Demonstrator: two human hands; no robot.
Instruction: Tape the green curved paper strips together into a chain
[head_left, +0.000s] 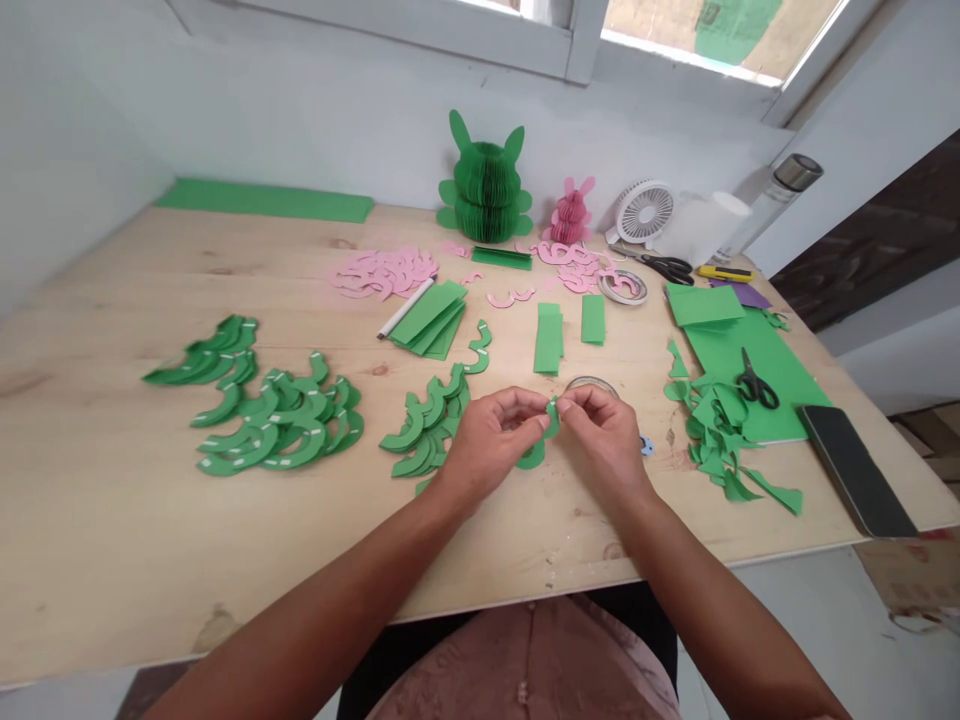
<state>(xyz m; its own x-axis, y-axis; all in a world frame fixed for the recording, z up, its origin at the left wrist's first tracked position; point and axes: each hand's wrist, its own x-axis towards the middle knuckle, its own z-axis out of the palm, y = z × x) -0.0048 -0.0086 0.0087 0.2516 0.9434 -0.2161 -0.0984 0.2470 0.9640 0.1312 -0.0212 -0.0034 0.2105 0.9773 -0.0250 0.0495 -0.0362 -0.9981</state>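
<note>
My left hand (pixel 491 430) is closed in a pinch on a green curved paper piece (pixel 532 456), partly hidden behind the fingers. The thumb and fingers of my right hand (pixel 609 435) pinch at the upper end of the same piece, where a small white strip shows. Just behind my right hand lies a roll of tape (pixel 592 384), half covered by it. To the left of my hands is a heap of green curved paper pieces (pixel 424 425), and a larger pile of taped green arcs (pixel 277 420) spreads farther left.
Green paper scraps (pixel 716 425), scissors (pixel 754 382) and a phone (pixel 857 470) lie on the right. Pink paper arcs (pixel 390 272), folded green strips (pixel 548 338) and another tape roll (pixel 624 288) sit farther back. Behind stand a green paper figure (pixel 487 195), a pink one (pixel 570 215) and a fan (pixel 643 212).
</note>
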